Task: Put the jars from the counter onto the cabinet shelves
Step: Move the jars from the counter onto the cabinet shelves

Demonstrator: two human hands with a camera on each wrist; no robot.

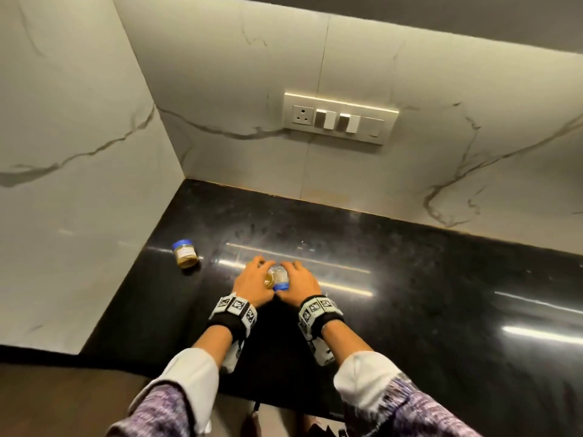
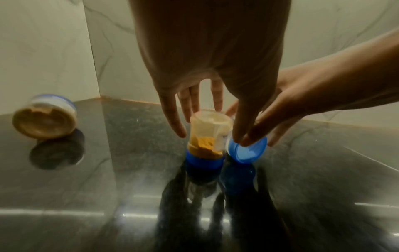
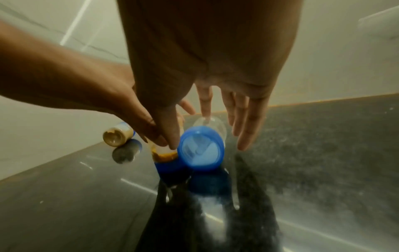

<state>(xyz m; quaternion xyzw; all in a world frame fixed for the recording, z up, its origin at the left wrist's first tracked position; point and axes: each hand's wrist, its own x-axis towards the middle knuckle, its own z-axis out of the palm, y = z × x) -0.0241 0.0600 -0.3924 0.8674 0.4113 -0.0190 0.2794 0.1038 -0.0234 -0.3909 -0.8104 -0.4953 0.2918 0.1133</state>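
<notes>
jars: 3 on desk (image 1: 410, 279) | left hand (image 1: 252, 283) fingers spread over yellow jar (image 2: 205, 136) | right hand (image 1: 299, 283) fingers spread over clear jar (image 3: 200, 150) | brown jar (image 1: 185, 254) apart

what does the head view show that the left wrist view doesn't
Only the head view shows the switch panel on the marble wall, both wristbands and the patterned sleeves. Only the left wrist view shows the inside of the jars: orange powder in the left jar, lying on its side with its blue lid towards the camera, and the beige paste at the bottom of the far jar. Both show the left hand and right hand reaching over two jars on the black counter, including the clear jar, with the third jar lying apart at the left.
</notes>
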